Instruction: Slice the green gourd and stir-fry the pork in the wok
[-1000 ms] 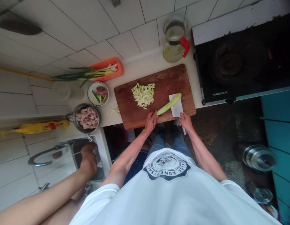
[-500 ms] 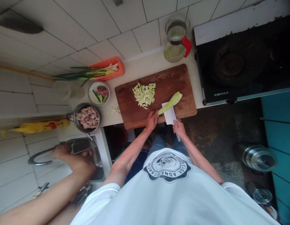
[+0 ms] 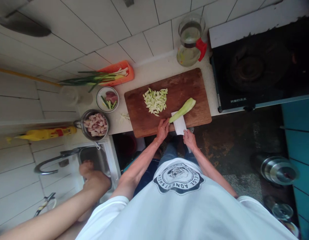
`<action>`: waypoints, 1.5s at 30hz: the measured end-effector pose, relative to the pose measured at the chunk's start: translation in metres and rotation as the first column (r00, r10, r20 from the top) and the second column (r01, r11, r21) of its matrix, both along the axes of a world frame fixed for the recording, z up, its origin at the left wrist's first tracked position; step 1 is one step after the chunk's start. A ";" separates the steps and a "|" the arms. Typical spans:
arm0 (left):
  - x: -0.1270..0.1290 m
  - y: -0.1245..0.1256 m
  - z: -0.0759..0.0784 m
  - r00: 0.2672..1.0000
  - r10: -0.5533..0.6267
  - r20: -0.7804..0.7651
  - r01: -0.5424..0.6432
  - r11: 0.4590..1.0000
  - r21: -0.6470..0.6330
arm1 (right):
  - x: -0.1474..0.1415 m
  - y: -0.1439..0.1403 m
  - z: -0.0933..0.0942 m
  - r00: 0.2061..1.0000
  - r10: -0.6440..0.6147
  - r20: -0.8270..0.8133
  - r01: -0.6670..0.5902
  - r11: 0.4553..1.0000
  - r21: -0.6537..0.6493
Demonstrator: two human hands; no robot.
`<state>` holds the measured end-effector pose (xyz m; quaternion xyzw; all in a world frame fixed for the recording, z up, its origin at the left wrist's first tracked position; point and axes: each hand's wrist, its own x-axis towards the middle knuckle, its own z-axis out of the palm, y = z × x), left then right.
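Observation:
A long, peeled pale green gourd lies slantwise near the front edge of the wooden cutting board. My left hand has its fingers closed on the gourd's near left end. In my right hand is a cleaver gripped by its handle. The broad cleaver blade lies against the gourd's lower side, partly beneath it as seen from here, reaching over the board's front edge. A heap of small cut gourd pieces sits on the board's left half.
A glass jug stands behind the board, with a gas stove to the right. Leftward are a bowl of meat pieces, a small plate and an orange basket. Another person's hand is at the sink.
The cleaver blade has shifted slightly left and toward me along the gourd. My left hand keeps its hold. The other person's hand has moved from the faucet down into the sink.

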<state>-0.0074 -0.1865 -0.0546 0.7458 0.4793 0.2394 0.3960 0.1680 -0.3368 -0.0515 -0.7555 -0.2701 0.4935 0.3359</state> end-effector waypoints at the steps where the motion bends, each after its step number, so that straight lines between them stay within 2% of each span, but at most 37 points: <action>1: -0.001 0.000 0.001 1.000 0.004 -0.002 -0.004 1.000 0.013 | 0.002 0.002 -0.002 1.000 0.014 0.026 -0.014 1.000 0.010; 6: 0.001 -0.001 -0.001 0.998 0.062 -0.021 -0.062 0.998 0.011 | 0.003 0.010 -0.005 0.995 0.032 0.091 -0.035 0.999 0.026; 11: 0.001 -0.002 -0.005 0.995 0.100 -0.006 -0.100 0.995 0.002 | -0.023 0.002 0.002 0.983 0.073 0.166 -0.077 0.997 0.017; 16: -0.002 -0.001 0.008 0.992 0.129 -0.010 -0.129 0.992 0.015 | -0.036 -0.005 0.007 0.984 0.087 0.154 -0.089 0.996 0.006; 18: 0.005 0.007 0.015 0.993 0.113 -0.039 -0.112 0.994 0.013 | -0.038 -0.004 0.009 0.984 0.088 0.153 -0.090 0.996 0.006; 23: 0.049 0.041 0.020 0.994 -0.060 -0.092 0.055 0.997 -0.060 | -0.052 -0.004 0.015 0.987 0.074 0.142 -0.072 0.997 -0.025; 26: 0.071 0.055 0.017 0.988 -0.090 -0.126 0.083 0.995 -0.060 | -0.065 -0.008 0.015 0.984 0.111 0.138 -0.107 0.994 -0.035; 30: 0.081 0.065 0.015 0.980 -0.106 -0.166 0.095 0.993 -0.074 | -0.076 -0.012 0.013 0.977 0.159 0.141 -0.152 0.987 -0.058; 38: 0.081 0.077 0.017 0.946 -0.185 -0.265 0.141 0.974 -0.175 | -0.082 -0.006 0.015 0.970 0.195 0.144 -0.192 0.981 -0.033; 41: 0.086 0.086 0.018 0.967 -0.129 -0.220 0.082 0.975 -0.208 | -0.080 -0.007 0.019 0.961 0.235 0.146 -0.231 0.972 -0.043; 43: 0.086 0.094 0.022 0.988 -0.057 -0.147 0.012 0.956 -0.293 | -0.072 -0.010 0.022 0.957 0.241 0.161 -0.236 0.971 -0.047; 45: 0.081 0.103 0.031 0.999 0.001 -0.036 -0.017 0.881 -0.472 | -0.055 -0.012 0.024 0.951 0.243 0.193 -0.238 0.970 -0.050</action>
